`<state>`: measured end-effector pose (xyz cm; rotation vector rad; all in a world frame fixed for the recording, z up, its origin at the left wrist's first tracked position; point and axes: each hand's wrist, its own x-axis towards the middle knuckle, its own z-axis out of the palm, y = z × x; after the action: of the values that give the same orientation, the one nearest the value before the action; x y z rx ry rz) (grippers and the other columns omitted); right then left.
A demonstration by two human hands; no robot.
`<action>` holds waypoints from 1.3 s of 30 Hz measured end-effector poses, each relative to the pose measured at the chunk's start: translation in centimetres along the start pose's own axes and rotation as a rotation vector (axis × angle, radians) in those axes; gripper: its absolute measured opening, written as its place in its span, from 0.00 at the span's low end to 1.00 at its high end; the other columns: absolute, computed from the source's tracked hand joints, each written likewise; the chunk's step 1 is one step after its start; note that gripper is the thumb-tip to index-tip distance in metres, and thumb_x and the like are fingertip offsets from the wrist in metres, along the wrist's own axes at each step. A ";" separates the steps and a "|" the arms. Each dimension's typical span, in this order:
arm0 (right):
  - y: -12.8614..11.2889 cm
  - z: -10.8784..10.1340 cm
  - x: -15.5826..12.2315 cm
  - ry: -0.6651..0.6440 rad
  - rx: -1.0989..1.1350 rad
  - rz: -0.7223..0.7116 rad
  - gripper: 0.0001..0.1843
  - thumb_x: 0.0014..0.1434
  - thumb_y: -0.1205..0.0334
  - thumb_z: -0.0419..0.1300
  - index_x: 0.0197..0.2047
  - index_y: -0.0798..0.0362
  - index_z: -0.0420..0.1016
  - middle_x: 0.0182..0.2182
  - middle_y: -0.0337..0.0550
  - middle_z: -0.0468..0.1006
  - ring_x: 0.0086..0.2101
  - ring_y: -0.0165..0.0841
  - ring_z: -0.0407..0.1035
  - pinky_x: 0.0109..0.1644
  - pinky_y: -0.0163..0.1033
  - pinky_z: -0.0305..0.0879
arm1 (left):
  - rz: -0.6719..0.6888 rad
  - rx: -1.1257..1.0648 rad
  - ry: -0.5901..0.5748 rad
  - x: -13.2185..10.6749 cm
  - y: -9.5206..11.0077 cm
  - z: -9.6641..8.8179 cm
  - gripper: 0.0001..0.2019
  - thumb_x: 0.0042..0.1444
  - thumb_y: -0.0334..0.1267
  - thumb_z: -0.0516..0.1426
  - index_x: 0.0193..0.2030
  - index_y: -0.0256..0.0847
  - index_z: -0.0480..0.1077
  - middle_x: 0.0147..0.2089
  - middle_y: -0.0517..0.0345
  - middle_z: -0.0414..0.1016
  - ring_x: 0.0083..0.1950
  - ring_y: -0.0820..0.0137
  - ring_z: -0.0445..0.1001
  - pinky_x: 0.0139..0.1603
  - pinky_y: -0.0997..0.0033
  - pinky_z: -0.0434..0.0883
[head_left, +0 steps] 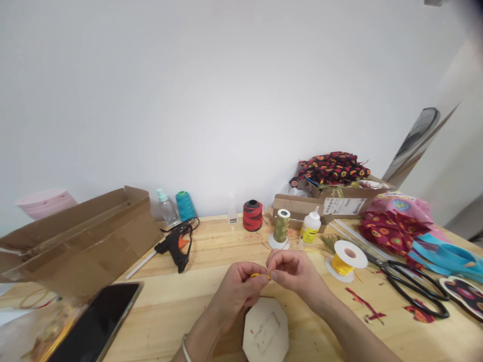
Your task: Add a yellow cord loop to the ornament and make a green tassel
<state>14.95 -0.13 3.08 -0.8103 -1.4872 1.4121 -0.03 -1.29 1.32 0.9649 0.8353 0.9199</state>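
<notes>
My left hand (239,289) and my right hand (294,271) meet over the middle of the wooden table (196,301). Both pinch a short piece of yellow cord (259,275) between fingertips, the fingers curled closed. Just below the hands lies a pale octagonal card piece (266,329), flat on the table. A yellow cord spool (345,259) lies to the right of my right hand. A gold-green thread cone (281,229) stands just behind the hands.
Black hot-glue gun (176,246), open cardboard box (83,239), phone (96,322) on the left. Red-black spool (252,215), teal cone (185,205), glue bottle (310,226) at the back. Black scissors (411,286), patterned fabrics (388,229), box of fabric (332,193) on the right.
</notes>
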 end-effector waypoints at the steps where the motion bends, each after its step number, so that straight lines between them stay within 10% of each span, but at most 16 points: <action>1: -0.1 0.1 0.0 0.005 0.027 0.027 0.07 0.44 0.62 0.61 0.22 0.56 0.69 0.21 0.36 0.65 0.23 0.25 0.58 0.27 0.31 0.55 | -0.001 0.001 0.005 0.0 0.0 0.0 0.07 0.42 0.37 0.59 0.25 0.35 0.69 0.13 0.72 0.49 0.14 0.85 0.43 0.15 0.79 0.40; 20: -0.8 0.2 0.0 0.049 0.033 0.075 0.07 0.46 0.60 0.60 0.24 0.55 0.70 0.21 0.35 0.67 0.23 0.25 0.60 0.28 0.32 0.57 | 0.023 -0.020 0.067 0.1 0.2 0.0 0.07 0.41 0.38 0.59 0.24 0.36 0.68 0.12 0.73 0.48 0.14 0.85 0.42 0.15 0.79 0.40; 30: 0.0 0.3 -0.4 0.324 -0.779 -0.593 0.04 0.47 0.68 0.56 0.29 0.52 0.69 0.29 0.42 0.67 0.31 0.33 0.62 0.35 0.40 0.59 | 0.190 0.227 0.344 0.4 0.0 0.5 0.11 0.42 0.42 0.59 0.25 0.34 0.69 0.16 0.70 0.49 0.18 0.82 0.45 0.17 0.80 0.45; 39: 0.4 0.4 0.0 0.382 -0.847 -0.595 0.05 0.47 0.69 0.56 0.28 0.51 0.71 0.26 0.40 0.67 0.29 0.32 0.61 0.32 0.38 0.58 | 0.326 0.406 0.378 0.2 -0.1 1.0 0.10 0.44 0.41 0.57 0.24 0.35 0.71 0.19 0.64 0.59 0.21 0.79 0.51 0.21 0.79 0.53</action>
<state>14.49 -0.24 2.68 -0.9436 -1.8037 0.1379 0.96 -1.43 1.54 1.3275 1.2395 1.2664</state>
